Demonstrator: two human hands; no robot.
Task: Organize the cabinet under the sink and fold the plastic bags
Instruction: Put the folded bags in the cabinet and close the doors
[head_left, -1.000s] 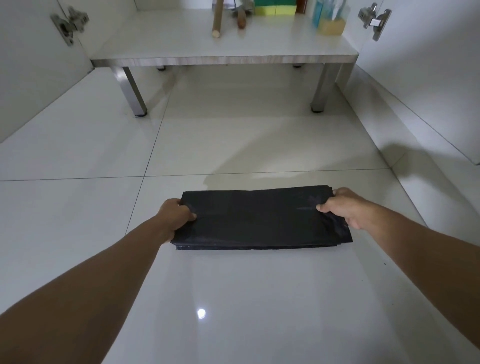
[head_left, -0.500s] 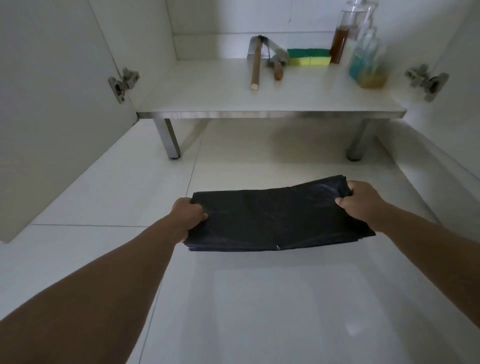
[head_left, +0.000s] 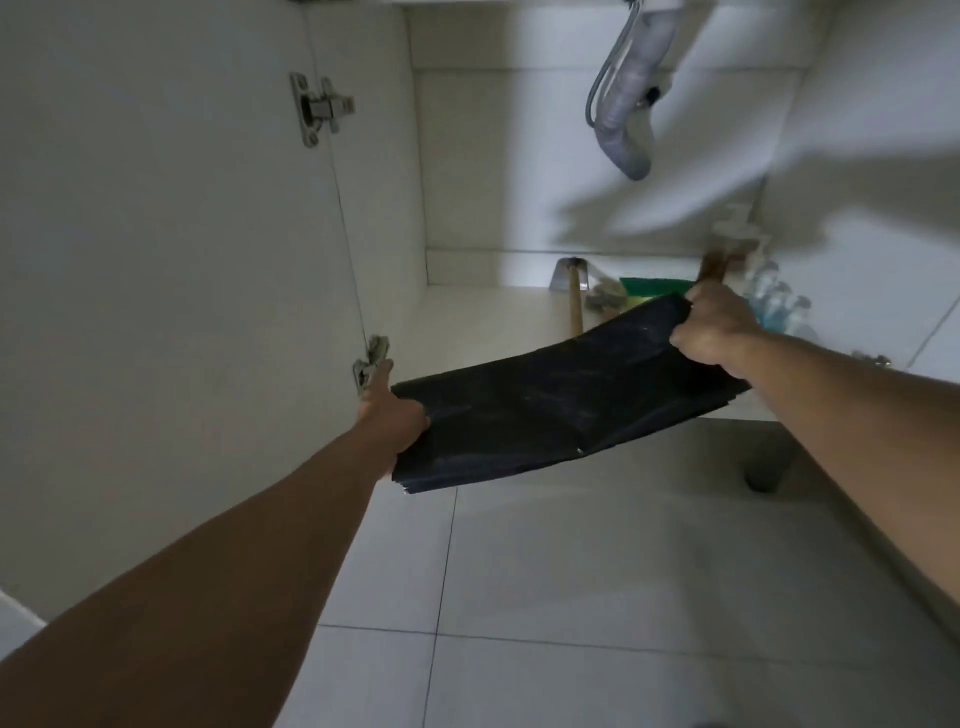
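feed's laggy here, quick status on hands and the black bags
Left hand and right hand each grip an end. Folded black bags held off the floor at the cabinet mouth. Wooden handle lies behind.

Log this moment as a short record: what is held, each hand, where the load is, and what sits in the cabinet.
held: folded stack of black plastic bags, sagging a little in the middle
left hand: grips the stack's left end
right hand: grips the right end, higher than the left
position: off the floor, in front of the open cabinet's shelf
on shelf: wooden-handled tool, green and yellow sponge, blurred bottles
overhead: grey drain pipe
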